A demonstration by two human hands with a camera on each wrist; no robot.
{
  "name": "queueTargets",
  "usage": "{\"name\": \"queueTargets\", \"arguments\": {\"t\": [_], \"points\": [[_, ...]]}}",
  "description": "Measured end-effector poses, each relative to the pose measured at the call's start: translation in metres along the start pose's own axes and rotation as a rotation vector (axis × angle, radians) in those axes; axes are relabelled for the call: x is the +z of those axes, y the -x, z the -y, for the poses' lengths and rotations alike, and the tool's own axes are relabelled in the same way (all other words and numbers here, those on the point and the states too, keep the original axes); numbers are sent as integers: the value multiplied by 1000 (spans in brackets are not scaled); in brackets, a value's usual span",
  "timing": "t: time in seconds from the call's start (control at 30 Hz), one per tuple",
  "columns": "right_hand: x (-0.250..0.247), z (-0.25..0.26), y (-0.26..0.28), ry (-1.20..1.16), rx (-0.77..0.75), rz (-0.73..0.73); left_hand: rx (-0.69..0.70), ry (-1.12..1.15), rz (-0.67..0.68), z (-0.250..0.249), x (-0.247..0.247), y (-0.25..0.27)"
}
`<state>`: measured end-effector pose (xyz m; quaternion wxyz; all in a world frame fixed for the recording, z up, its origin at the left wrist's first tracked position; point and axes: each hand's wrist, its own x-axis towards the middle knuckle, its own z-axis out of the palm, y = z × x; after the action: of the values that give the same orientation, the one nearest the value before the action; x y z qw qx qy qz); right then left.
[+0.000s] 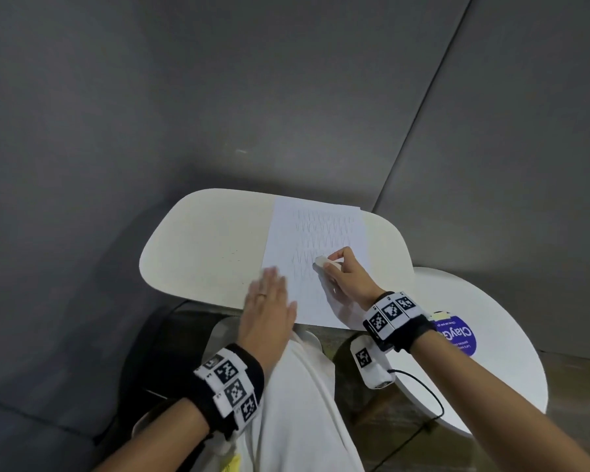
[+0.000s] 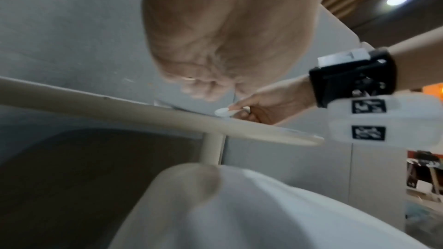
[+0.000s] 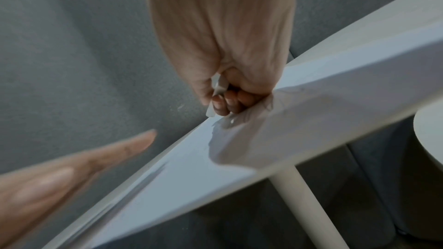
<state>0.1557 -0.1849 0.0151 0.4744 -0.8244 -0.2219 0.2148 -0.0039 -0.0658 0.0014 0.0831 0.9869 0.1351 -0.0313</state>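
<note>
Flat, the left hand [image 1: 268,311] held straight fingers over the near edge of the cream rounded tabletop [image 1: 201,247], beside the white scribbled paper sheet [image 1: 286,233]; the right hand [image 1: 346,277] pinched a small white eraser [image 1: 322,260] against the sheet's middle

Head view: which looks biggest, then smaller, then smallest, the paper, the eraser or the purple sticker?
1. paper, largest.
2. purple sticker, though the wristband hides part.
3. eraser, smallest, partly inside the right hand.
</note>
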Motion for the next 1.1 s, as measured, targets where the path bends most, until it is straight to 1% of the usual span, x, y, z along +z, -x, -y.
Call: {"name": "queueTargets", "arguments": {"t": [0.03, 0.07, 0.1, 0.13, 0.23, 0.27, 0.3, 0.33, 0.37, 0.4, 0.43, 0.47, 0.57, 0.6, 0.67, 0.77, 0.87, 0.9, 0.93, 1.0, 1.03, 1.07, 1.1], "points": [[0, 0, 0, -9, -7, 3, 174, 49, 9, -3, 1, 2], [0, 0, 0, -21, -11, 1, 328, 83, 53, -3, 1, 6], [-1, 0, 0, -29, -10, -1, 412, 55, 110, -1, 4, 10], [-1, 0, 1, -29, -5, -3, 388, 4, 134, 5, 7, 10], [-3, 1, 4, -53, 23, 8, 18, -117, 133, 19, -8, 4], [-4, 2, 3, -79, 34, 29, -44, -69, 124, 21, -17, 0], [-6, 4, 1, -87, 38, 57, -53, 60, 68, 21, -28, -5], [-8, 7, -2, -63, 36, 85, -17, 216, -3, 22, -38, -11], [-11, 11, -7, -15, 30, 118, 56, 315, -55, 23, -45, -20], [-14, 15, -12, 31, 21, 152, 133, 341, -68, 24, -50, -30], [-17, 20, -17, 65, 9, 184, 192, 316, -37, 24, -53, -42], [-18, 25, -20, 97, -7, 208, 208, 259, 19, 26, -52, -54], [-19, 31, -29, 199, -70, 247, 167, 63, 208, 29, -49, -88], [-19, 32, -31, 242, -92, 256, 157, 29, 252, 32, -46, -96], [-17, 32, -33, 332, -137, 276, 152, 31, 313, 36, -42, -104], [-15, 34, -34, 508, -196, 337, 156, 84, 352, 40, -37, -106], [-17, 40, -37, 638, -157, 472, 154, 110, 369, 38, -34, -107], [-17, 41, -38, 656, -160, 477, 154, 116, 371, 38, -34, -107], [-16, 42, -41, 652, -176, 442, 157, 123, 373, 38, -33, -107], [-13, 41, -43, 618, -222, 324, 156, 133, 376, 39, -32, -107], [-12, 40, -43, 602, -229, 300, 156, 134, 377, 39, -32, -107], [-11, 39, -42, 600, -232, 320, 158, 133, 377, 39, -32, -107], [-12, 39, -41, 612, -228, 379, 161, 133, 376, 39, -33, -107]]}}
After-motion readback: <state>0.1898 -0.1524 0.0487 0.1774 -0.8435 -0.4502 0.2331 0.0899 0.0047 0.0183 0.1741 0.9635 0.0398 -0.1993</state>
